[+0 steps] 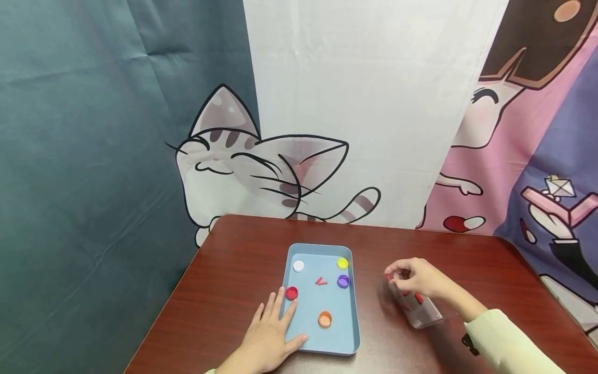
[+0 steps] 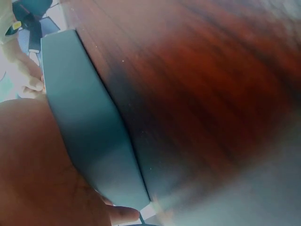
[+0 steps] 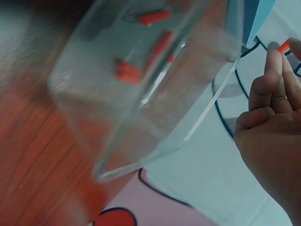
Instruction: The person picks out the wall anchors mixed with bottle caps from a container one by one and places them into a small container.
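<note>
My right hand (image 1: 420, 278) pinches a small red stick (image 3: 283, 45) between thumb and fingertips. It is above a clear plastic box (image 1: 424, 316), which has several more red sticks (image 3: 154, 18) inside. On the left, my left hand (image 1: 268, 332) rests with spread fingers over the near left rim of a light blue tray (image 1: 338, 340). Two red sticks (image 1: 319, 280) lie close together near the tray's middle. Around them sit round caps: white (image 1: 298, 266), yellow (image 1: 343, 263), purple (image 1: 343, 281), red (image 1: 291, 293) beside the left fingertips, and orange (image 1: 325, 319).
Everything stands on a dark red-brown wooden table (image 1: 233, 259). Behind its far edge hangs a cloth backdrop (image 1: 374, 104) with cartoon figures, and a grey-green cloth (image 1: 84, 156) covers the left side. The box stands to the right of the tray.
</note>
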`<state>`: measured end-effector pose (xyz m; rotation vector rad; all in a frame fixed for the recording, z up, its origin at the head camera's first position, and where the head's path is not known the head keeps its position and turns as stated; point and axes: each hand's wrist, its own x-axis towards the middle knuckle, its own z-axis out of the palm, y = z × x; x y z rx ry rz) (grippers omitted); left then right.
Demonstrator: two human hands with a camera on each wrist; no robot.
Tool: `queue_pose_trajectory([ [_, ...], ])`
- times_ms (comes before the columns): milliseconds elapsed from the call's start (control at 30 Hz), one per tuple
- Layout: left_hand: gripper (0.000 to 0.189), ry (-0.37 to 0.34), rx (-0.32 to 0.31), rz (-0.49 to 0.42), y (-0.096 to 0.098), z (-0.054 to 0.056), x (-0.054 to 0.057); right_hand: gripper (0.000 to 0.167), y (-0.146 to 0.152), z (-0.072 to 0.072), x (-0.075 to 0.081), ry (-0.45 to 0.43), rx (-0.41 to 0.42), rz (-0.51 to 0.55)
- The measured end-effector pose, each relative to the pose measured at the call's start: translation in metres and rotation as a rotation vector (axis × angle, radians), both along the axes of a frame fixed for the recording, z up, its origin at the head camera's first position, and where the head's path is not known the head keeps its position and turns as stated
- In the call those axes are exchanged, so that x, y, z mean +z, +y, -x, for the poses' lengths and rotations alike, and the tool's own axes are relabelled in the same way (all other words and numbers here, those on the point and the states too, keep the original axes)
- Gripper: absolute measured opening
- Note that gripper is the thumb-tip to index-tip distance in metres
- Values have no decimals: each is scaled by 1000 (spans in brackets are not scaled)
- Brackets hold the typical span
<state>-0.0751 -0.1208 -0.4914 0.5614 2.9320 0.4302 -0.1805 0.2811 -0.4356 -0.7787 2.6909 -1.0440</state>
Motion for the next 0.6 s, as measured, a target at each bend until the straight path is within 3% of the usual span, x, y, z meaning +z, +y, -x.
queue_pose_trajectory([
  [200,85,11,-3,5,0,0,-1,20,20,-8,-5,12,-6,28],
  [433,85,8,-3,7,0,-1,0,17,40,-18,-10,106,6,57],
  [600,85,9,-3,7,0,0,1,19,52,-24,-13,120,3,74],
])
